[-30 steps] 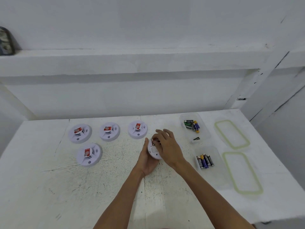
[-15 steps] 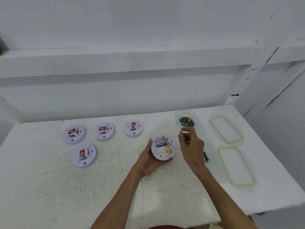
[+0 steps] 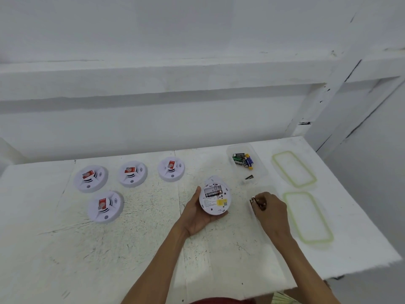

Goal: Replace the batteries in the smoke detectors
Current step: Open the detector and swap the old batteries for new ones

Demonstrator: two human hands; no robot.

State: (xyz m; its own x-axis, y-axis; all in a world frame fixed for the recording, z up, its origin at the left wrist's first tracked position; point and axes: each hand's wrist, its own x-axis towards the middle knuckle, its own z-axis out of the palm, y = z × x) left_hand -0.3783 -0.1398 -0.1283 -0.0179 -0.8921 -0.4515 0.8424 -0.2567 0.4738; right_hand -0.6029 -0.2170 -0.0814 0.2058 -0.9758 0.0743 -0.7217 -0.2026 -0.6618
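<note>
Closest to you, your left hand (image 3: 197,218) cups the open detector (image 3: 215,199) from underneath, back side up, thumb on its left edge and fingers wrapped under it. One battery (image 3: 212,192) sits in the slot, clear of your fingers.

Your right hand (image 3: 272,207) is down in the near tub (image 3: 252,216), just right of the detector. Its fingers (image 3: 262,197) are curled over the batteries (image 3: 254,201) there; can't tell if they've actually got hold of one.

A green-rimmed lid (image 3: 308,217) lies right of that hand, with a second lid (image 3: 293,168) behind it. Farther back, the far tub (image 3: 260,170) holds more cells (image 3: 242,160). Off to the left on the table (image 3: 131,249), four closed detectors (image 3: 105,206) (image 3: 91,178) (image 3: 132,174) (image 3: 171,168) sit face up.
</note>
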